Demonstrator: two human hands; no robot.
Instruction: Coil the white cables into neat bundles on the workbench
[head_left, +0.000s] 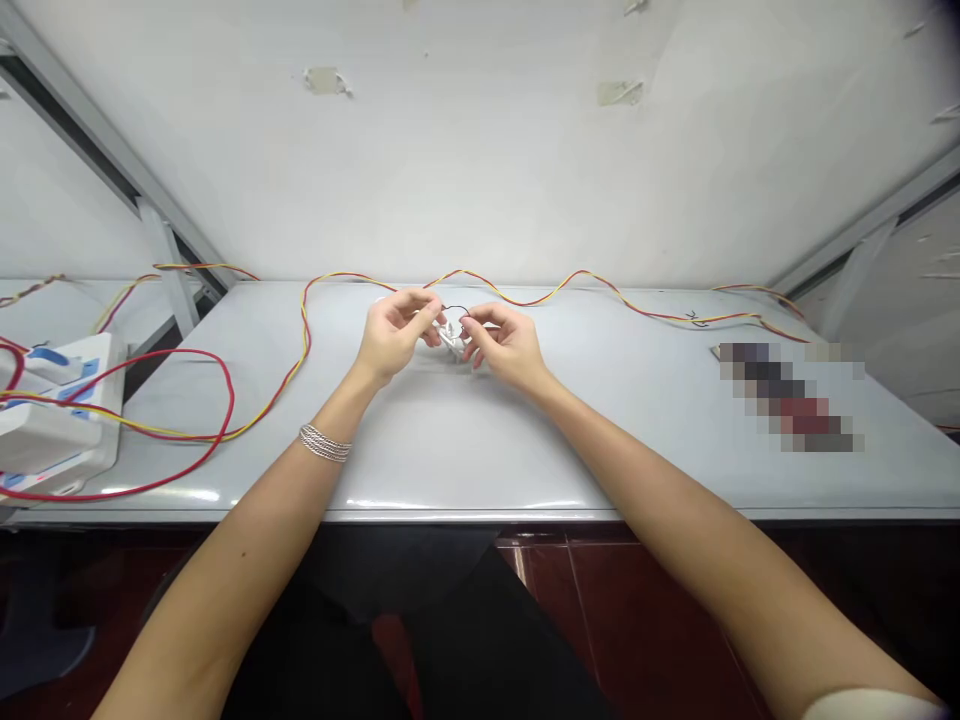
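Observation:
Above the far middle of the table, my left hand and my right hand face each other a short distance apart. A thin dark wire arches across the gap between them. Its left end runs to my left thumb and forefinger, which are pinched together. On the other side, my right thumb and forefinger pinch it too. Just below the wire, small white pieces show between my fingers. My hands partly cover them, so I cannot tell what they are or whether my other fingers hold them.
A long yellow and red twisted cable winds along the back of the grey table. At the left, a white power strip carries plugs, and a red cable loops out from it. A pixelated item lies at the right.

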